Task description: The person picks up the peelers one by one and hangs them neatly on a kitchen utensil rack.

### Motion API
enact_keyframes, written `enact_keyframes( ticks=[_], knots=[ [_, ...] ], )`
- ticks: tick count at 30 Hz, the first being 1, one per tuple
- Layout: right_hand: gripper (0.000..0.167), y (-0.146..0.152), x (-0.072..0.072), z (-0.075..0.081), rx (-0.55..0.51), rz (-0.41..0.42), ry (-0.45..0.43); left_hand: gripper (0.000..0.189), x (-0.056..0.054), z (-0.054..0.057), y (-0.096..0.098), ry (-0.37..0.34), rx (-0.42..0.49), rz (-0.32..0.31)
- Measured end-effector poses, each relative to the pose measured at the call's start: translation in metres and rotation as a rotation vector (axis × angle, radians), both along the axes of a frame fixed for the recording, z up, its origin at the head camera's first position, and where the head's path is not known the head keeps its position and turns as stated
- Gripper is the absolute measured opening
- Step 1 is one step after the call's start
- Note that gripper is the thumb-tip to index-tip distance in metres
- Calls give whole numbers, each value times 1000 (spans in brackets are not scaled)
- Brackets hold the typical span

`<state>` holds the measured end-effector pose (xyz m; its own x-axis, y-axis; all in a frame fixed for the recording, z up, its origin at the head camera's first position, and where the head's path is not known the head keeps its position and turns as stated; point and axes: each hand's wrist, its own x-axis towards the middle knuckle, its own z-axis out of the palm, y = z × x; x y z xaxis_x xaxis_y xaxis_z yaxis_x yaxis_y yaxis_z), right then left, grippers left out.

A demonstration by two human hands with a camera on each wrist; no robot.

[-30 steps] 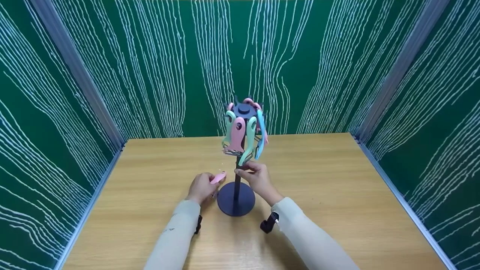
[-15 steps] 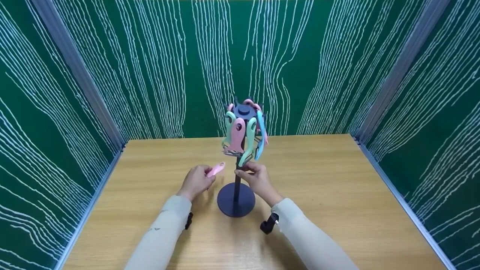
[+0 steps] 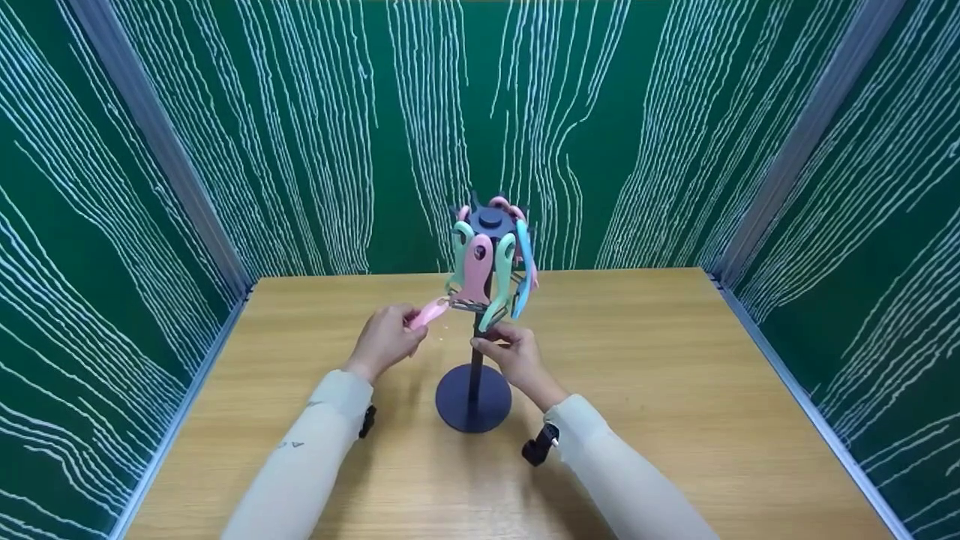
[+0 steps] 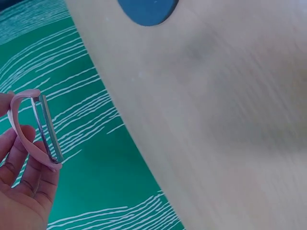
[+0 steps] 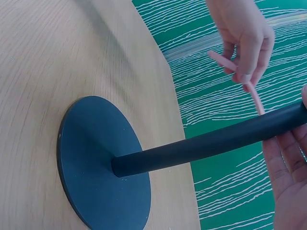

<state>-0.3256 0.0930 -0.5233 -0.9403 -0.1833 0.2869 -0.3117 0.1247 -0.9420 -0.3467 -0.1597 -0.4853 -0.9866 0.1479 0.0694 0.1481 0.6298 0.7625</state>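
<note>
My left hand [image 3: 384, 339] pinches a pink peeler [image 3: 430, 313], raised left of the dark stand [image 3: 477, 367] with its handle slanting up to the right. In the left wrist view, the peeler's metal blade [image 4: 47, 129] faces away from the fingers. My right hand [image 3: 517, 356] grips the stand's pole [image 5: 206, 146] below the hanging tools. Around the top hang several peelers: a pink one [image 3: 478, 271] in front, green ones [image 3: 501, 279] on both sides of it, a blue one [image 3: 523, 270] to the right and more pink ones partly hidden behind.
The stand's round base [image 3: 472, 405] rests on a wooden table [image 3: 637, 375]. Green walls [image 3: 315, 135] with white wavy lines enclose the back and sides, joined by grey corner posts [image 3: 810, 135]. A dark strap piece [image 3: 538, 446] hangs at the right wrist.
My left hand has lifted the pink peeler from near the base, up and to the left, and its handle end is now beside the hanging peelers. The right hand stays on the pole.
</note>
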Motion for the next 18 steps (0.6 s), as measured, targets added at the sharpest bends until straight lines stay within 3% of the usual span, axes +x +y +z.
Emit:
enact_keyframes(
  ticks=[6, 18],
  knots=[
    [8, 0, 0, 0, 5, -6, -4, 33, 1, 10, -1, 5, -17, 4],
    [7, -2, 1, -1, 7, -21, 2, 34, 0, 34, -6, 83, -30, -9]
  ],
)
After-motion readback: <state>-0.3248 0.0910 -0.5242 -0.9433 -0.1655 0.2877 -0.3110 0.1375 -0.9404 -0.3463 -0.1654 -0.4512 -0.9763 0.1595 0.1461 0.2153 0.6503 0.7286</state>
